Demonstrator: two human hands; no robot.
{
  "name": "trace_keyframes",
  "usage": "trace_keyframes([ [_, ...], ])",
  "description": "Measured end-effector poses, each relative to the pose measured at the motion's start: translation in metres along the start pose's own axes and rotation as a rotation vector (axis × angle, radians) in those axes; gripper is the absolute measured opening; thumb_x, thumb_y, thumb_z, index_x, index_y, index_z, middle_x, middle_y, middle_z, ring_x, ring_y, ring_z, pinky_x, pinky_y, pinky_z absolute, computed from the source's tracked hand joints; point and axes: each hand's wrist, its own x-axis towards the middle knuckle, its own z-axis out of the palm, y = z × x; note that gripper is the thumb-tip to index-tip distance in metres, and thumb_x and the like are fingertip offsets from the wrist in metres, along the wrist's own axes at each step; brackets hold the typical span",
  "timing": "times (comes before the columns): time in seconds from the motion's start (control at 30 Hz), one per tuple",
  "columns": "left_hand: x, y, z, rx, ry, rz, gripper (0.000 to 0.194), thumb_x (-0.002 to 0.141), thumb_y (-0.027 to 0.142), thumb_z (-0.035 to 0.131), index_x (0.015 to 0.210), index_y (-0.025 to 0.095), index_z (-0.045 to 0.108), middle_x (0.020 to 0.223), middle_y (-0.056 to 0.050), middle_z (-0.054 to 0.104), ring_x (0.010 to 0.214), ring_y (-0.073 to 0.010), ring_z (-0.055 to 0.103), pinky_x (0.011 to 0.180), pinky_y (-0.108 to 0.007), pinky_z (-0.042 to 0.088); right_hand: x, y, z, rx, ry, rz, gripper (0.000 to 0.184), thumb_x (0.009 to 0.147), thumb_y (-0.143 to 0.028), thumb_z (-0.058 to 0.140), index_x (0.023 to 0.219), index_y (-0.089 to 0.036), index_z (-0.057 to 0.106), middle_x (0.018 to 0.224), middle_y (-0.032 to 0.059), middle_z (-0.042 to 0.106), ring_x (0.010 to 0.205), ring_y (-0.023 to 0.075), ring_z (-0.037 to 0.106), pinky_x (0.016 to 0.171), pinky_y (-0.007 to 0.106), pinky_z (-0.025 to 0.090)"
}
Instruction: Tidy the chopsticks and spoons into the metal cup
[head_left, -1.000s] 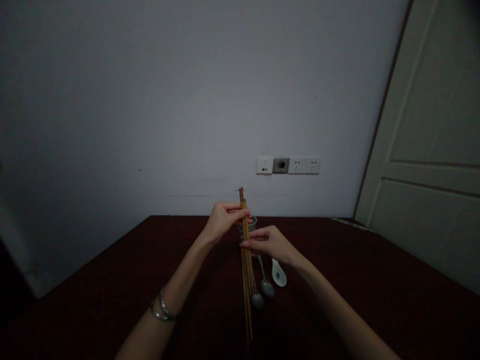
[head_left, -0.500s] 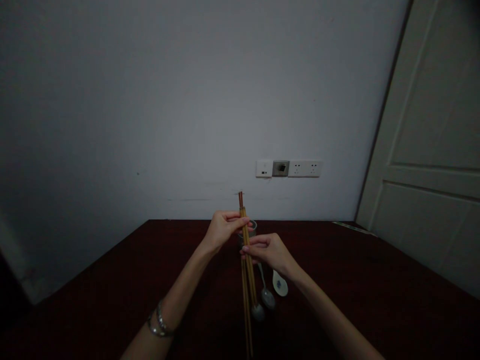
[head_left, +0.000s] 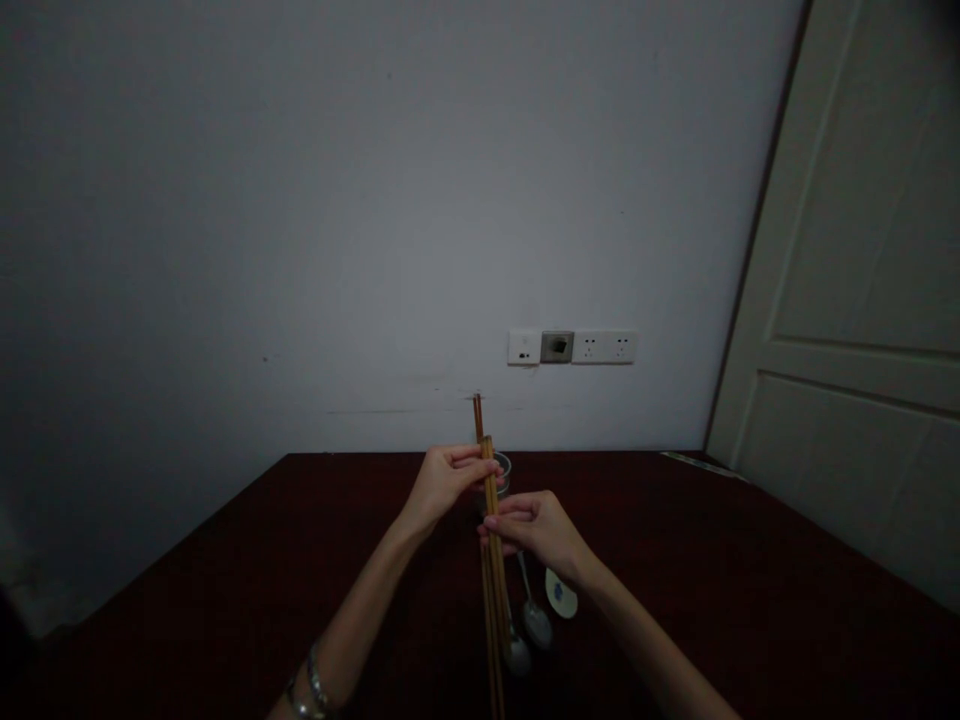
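Note:
My left hand [head_left: 452,480] pinches the upper end of a pair of wooden chopsticks [head_left: 499,585]. Lower down, my right hand [head_left: 534,525] grips the same pair between thumb and fingers. More chopsticks [head_left: 491,640] lie just left of this pair, pointing toward me. Behind the hands stands a clear glass [head_left: 504,470], partly covered by them; reddish-brown chopstick tips [head_left: 478,415] show above it. Two metal spoons, one a larger spoon [head_left: 536,622] and one nearer spoon [head_left: 517,655] partly behind the chopsticks, rest beside a white ceramic spoon [head_left: 560,594] with a blue pattern.
The dark red tabletop [head_left: 300,560] ends at a pale wall [head_left: 375,250]. A row of sockets [head_left: 604,347] is fixed on the wall. A flat strip [head_left: 701,465] lies at the table's back right, near a panelled door [head_left: 862,330].
The view has tipped up slightly, so everything sits lower in the picture. Both hands keep hold of the chopsticks, whose upper end now leans a little more toward me.

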Motion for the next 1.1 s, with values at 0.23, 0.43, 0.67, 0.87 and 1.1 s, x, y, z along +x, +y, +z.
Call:
trace_keyframes([
  [0.23, 0.022, -0.022, -0.031, -0.109, 0.132, -0.010, 0.041, 0.069, 0.035, 0.066, 0.099, 0.007, 0.061, 0.083, -0.013, 0.069, 0.073, -0.0192, 0.066, 0.069, -0.028, 0.053, 0.006, 0.002, -0.014, 0.013, 0.074, 0.002, 0.040, 0.054, -0.042, 0.073, 0.077, -0.011, 0.066, 0.078, 0.0111, 0.069, 0.069, 0.0191, 0.066, 0.060, 0.028, 0.051],
  [0.43, 0.047, -0.088, -0.089, -0.125, 0.389, -0.174, 0.033, 0.073, 0.036, 0.062, 0.084, 0.005, 0.060, 0.079, -0.018, 0.068, 0.068, -0.0206, 0.067, 0.061, -0.026, 0.054, 0.040, -0.025, -0.036, 0.050, 0.238, -0.094, 0.027, 0.055, -0.032, 0.075, 0.072, -0.012, 0.066, 0.071, 0.0076, 0.070, 0.066, 0.0172, 0.066, 0.057, 0.025, 0.053],
  [0.67, 0.049, -0.147, -0.129, -0.146, 0.551, -0.265, 0.033, 0.073, 0.036, 0.062, 0.083, 0.004, 0.058, 0.071, -0.017, 0.068, 0.061, -0.0203, 0.067, 0.057, -0.026, 0.054, 0.110, -0.072, -0.062, 0.007, 0.347, -0.287, 0.012, 0.065, -0.022, 0.068, 0.070, -0.012, 0.064, 0.074, 0.0076, 0.069, 0.066, 0.0156, 0.066, 0.056, 0.023, 0.053],
  [0.87, 0.046, -0.167, -0.136, -0.143, 0.583, -0.349, 0.033, 0.074, 0.037, 0.061, 0.081, 0.004, 0.058, 0.069, -0.017, 0.067, 0.060, -0.0210, 0.066, 0.056, -0.027, 0.054, 0.161, -0.065, -0.071, -0.006, 0.375, -0.301, 0.011, 0.066, -0.021, 0.067, 0.072, -0.012, 0.063, 0.073, 0.0074, 0.069, 0.063, 0.0148, 0.065, 0.053, 0.022, 0.052],
  [1.1, 0.046, -0.173, -0.136, -0.109, 0.559, -0.345, 0.038, 0.074, 0.041, 0.060, 0.082, 0.004, 0.059, 0.070, -0.017, 0.067, 0.061, -0.0218, 0.067, 0.055, -0.027, 0.054, 0.190, -0.025, -0.082, -0.018, 0.325, -0.214, 0.015, 0.062, -0.024, 0.069, 0.070, -0.012, 0.064, 0.073, 0.0082, 0.069, 0.064, 0.0161, 0.064, 0.056, 0.025, 0.051],
])
